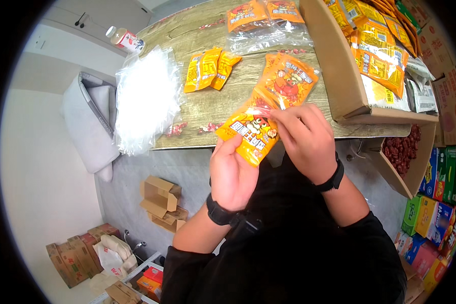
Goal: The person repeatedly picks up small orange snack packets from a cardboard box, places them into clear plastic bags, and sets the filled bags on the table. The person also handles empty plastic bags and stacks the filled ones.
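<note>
My left hand [233, 174] holds an orange snack packet [252, 135], printed with a red crab-like cartoon, by its lower end. At the packet's upper edge, the thumb and fingers of my right hand [307, 138] pinch a shiny transparent strip. Whether that strip belongs to a clear bag or to the packet, I cannot tell. Just beyond, more orange packets [288, 81] overlap on the wood-patterned table [167, 32]. Two packets [203, 70] lie back side up, left of them. Farther left is a pile of clear zip bags [146, 102], bright with glare.
Clear zip bags with orange packets [247, 17] lie at the table's far side. A cardboard box [336, 76] full of packets stands on the right. Below it is a box of dark red dried fruit [402, 152]. A bottle [125, 40] and grey cushion [89, 117] are left.
</note>
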The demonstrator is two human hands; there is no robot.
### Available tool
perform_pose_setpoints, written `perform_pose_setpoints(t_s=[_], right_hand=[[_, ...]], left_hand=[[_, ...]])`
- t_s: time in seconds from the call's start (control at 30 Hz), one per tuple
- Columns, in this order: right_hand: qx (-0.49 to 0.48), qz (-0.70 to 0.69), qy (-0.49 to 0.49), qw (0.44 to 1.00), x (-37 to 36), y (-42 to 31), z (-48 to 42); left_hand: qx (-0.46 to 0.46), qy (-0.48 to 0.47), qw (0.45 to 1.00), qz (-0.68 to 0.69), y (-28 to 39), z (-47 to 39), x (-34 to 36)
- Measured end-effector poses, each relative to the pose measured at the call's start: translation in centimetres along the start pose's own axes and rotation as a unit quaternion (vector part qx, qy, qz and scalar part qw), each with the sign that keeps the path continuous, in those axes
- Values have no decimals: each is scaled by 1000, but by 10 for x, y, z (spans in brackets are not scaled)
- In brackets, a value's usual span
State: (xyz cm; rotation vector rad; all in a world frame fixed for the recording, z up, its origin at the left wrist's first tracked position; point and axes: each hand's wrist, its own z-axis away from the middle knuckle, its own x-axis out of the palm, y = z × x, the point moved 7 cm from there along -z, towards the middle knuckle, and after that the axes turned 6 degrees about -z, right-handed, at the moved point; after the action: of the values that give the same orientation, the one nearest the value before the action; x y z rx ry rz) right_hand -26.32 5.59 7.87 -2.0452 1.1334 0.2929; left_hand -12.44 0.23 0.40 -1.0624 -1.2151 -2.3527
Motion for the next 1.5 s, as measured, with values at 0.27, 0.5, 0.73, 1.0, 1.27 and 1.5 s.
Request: perform_pose_setpoints(t_s=[0.27,0.5,0.73,1.0,1.27,1.5], right_hand=[[-7,-43,-16,999,7,-4,6],[-5,-67,-11,998,0,0,6],[-57,-70,-16,996,-8,-11,6],[-83,-75,17,994,-28,-24,-13],[91,-183,9,979,-69,10,-44],[9,-137,-70,988,-79,10,-58]], left_hand=[[-55,-53,991,111,-17,-20,25],[-78,-92,993,-7,-18,-42,42],[-43,-141,984,-98,-11,-41,21],[26,-82,898,-432,28,-15,53],[506,-179,274,-799,98,34,141],[442,-203,469,-737,126,-3,127]])
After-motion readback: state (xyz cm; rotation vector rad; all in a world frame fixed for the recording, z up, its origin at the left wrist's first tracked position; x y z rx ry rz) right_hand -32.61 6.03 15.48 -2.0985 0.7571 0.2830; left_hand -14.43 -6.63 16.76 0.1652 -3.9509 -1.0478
